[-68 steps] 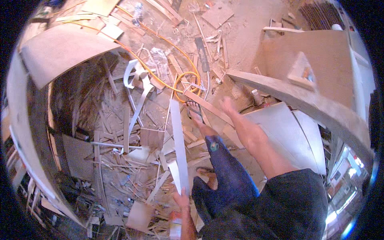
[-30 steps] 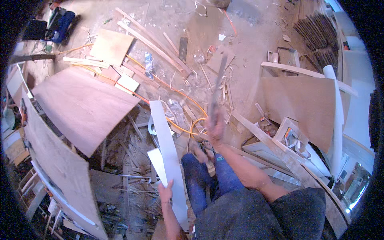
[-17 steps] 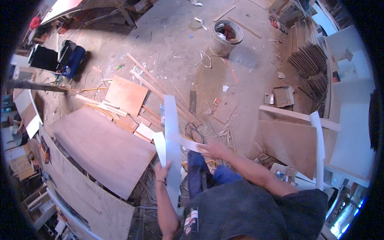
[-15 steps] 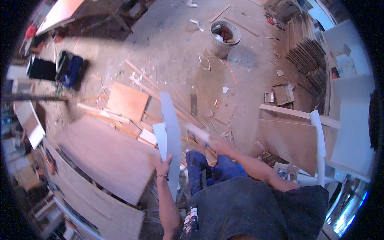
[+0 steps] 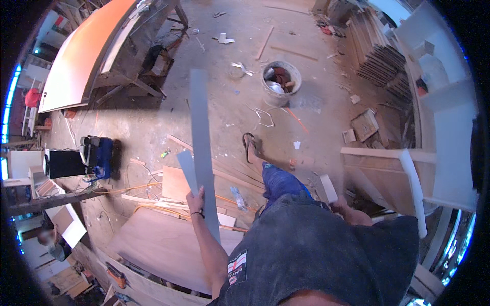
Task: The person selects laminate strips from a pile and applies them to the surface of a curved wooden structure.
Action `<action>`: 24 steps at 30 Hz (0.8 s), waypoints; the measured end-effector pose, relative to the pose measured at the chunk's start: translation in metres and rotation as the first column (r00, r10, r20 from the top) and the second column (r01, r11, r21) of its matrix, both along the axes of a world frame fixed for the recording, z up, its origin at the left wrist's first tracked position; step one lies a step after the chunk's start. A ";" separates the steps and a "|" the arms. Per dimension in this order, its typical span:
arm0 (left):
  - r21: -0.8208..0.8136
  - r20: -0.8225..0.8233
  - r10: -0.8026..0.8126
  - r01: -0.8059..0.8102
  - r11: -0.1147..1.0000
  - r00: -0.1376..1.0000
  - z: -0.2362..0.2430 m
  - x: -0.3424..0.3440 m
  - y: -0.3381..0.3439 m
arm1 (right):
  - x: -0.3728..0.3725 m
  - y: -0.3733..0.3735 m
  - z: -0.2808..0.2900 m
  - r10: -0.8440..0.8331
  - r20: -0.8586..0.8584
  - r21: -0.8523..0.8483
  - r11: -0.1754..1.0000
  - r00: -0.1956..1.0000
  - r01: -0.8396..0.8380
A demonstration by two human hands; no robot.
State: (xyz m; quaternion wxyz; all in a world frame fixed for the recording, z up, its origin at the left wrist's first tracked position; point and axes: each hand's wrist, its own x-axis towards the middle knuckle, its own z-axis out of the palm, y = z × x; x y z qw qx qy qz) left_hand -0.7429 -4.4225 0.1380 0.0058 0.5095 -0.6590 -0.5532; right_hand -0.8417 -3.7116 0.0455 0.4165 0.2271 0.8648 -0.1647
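My left hand (image 5: pixel 195 200) is closed around a long pale grey strip (image 5: pixel 200 127), thin and flat, which points away from me over the floor. A shorter bluish-white strip (image 5: pixel 187 171) sits against it in the same grip, angled to the left. Low on the right, my right hand (image 5: pixel 343 208) is closed on a short white flat piece (image 5: pixel 328 188); its fingers are partly blurred. Below my left hand lies a large wooden panel (image 5: pixel 158 245).
A bucket of scraps (image 5: pixel 282 84) stands ahead. Wood strips (image 5: pixel 235 176) and a clear plastic bottle (image 5: pixel 238 198) lie near my legs. A workbench (image 5: pixel 97 56) is far left, stacked boards (image 5: pixel 385 56) far right. Another person (image 5: pixel 56 247) is at the left edge.
My right hand has swung from in front of me to my right side with the white piece. My left hand keeps both strips. One leg has stepped forward and the view has shifted.
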 end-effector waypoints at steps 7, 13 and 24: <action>-0.011 0.381 -0.103 0.116 0.993 0.919 -0.069 -0.001 -0.068 | -0.183 -0.207 -0.105 -0.141 -0.180 -0.584 0.812 0.973 0.010; 0.217 0.550 -0.312 0.228 0.949 0.774 -0.100 -0.161 -0.128 | -0.557 -0.463 -0.040 0.307 -0.668 -0.038 0.896 0.678 -0.443; -0.011 0.396 -0.289 0.319 0.948 0.872 -0.142 -0.546 -0.420 | -0.824 -0.689 0.001 -0.004 -0.708 -0.402 0.825 0.706 -0.398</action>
